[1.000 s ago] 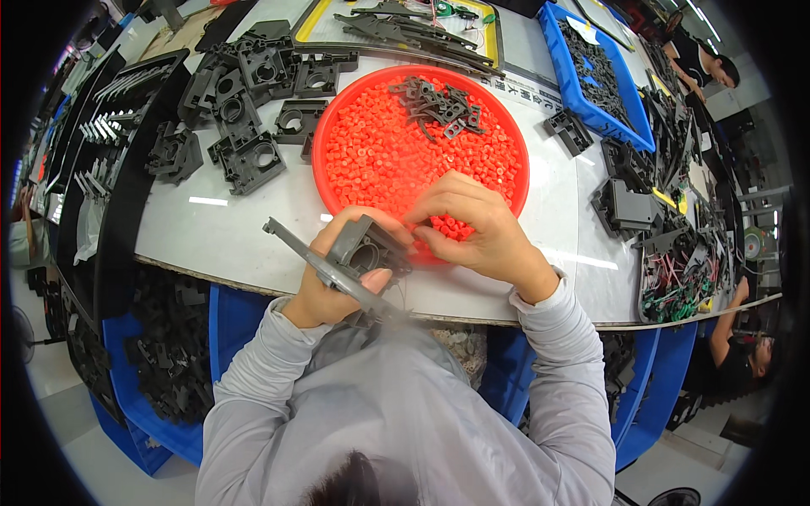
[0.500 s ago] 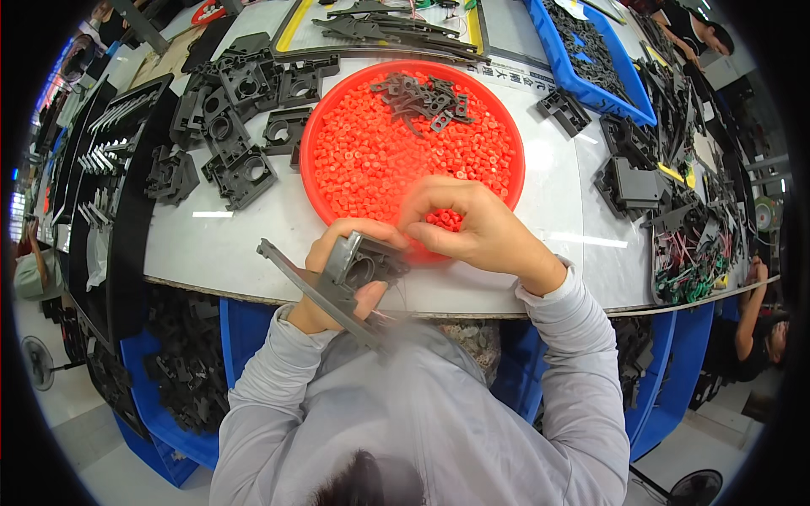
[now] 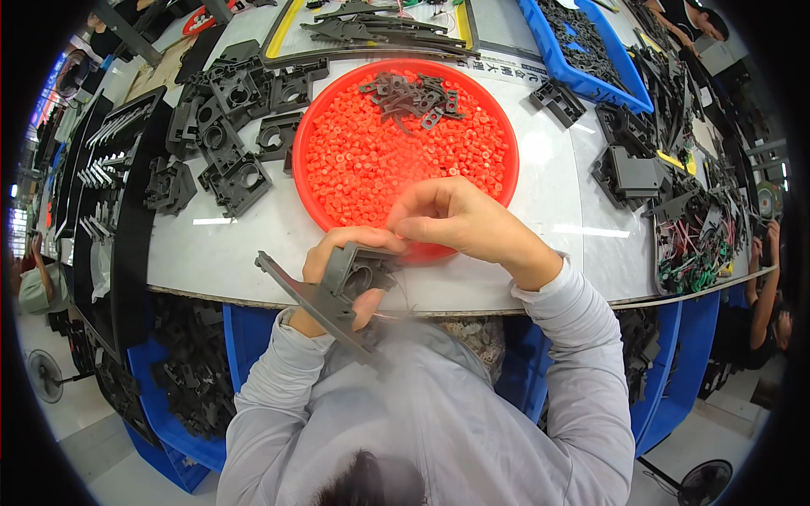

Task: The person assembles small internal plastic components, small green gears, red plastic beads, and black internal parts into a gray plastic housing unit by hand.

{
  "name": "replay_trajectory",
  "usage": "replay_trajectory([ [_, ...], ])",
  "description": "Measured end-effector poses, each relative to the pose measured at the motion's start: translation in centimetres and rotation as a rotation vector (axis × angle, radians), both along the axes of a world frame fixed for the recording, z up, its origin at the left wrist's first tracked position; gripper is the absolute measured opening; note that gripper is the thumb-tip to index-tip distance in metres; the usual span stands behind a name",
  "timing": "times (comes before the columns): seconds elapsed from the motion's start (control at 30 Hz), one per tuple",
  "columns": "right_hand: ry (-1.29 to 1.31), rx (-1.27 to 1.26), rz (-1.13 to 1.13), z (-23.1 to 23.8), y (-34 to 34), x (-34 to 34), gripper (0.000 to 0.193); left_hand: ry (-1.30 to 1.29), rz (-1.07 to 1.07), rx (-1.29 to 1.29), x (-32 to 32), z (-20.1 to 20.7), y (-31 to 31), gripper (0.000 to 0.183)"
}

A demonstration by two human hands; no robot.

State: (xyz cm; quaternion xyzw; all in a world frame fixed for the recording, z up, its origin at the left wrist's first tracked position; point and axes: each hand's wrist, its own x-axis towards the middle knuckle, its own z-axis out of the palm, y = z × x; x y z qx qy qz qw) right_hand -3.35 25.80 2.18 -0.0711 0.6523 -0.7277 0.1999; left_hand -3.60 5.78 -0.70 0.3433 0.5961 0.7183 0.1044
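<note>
Left hand (image 3: 337,278) clenched on grey plastic bracket (image 3: 325,295) | right hand (image 3: 460,223) pinching, content unseen | risk: small piece drops off desk (image 3: 253,253) edge

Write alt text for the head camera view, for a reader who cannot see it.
A person's left hand holds a grey plastic bracket at the near edge of a white table, while the right hand pinches at its top. Behind sits a round red tray of small red pieces, flanked by black plastic parts.
</note>
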Motion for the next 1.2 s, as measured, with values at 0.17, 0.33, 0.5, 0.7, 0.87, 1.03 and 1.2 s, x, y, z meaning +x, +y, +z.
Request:
replay_trajectory([
  [0.17, -0.097, 0.1, 0.0, -0.2, 1.3, 0.8, 0.014, 0.182, -0.117, -0.151, -0.7, 0.1, 0.5, 0.044],
  [0.33, -0.081, 0.21, 0.03, 0.4, 0.2, 0.2, 0.011, 0.038, -0.002, -0.001, 0.0, 0.5, 0.1, 0.044],
  [0.5, -0.034, 0.104, -0.022, 0.5, 0.1, 0.4, 0.012, -0.272, -0.021, 0.06, -0.2, 1.2, -0.3, 0.038],
  [0.7, 0.023, 0.051, -0.07, 0.5, 0.2, 0.4, 0.019, -0.354, 0.035, 0.054, -0.4, 1.6, 0.1, 0.047],
  [0.87, 0.292, 0.262, -0.142, 1.0, 0.1, 0.7, 0.022, -0.386, 0.035, 0.104, -0.6, 1.8, -0.2, 0.047],
  [1.03, 0.881, 0.53, -0.105, 1.0, -0.1, 0.4, 0.021, -0.391, 0.023, 0.144, -0.5, 1.9, -0.8, 0.045],
  [1.2, 0.998, 0.453, -0.07, 0.6, 0.0, 0.7, 0.022, -0.365, 0.027, 0.147, -0.2, 1.9, -2.1, 0.046],
])
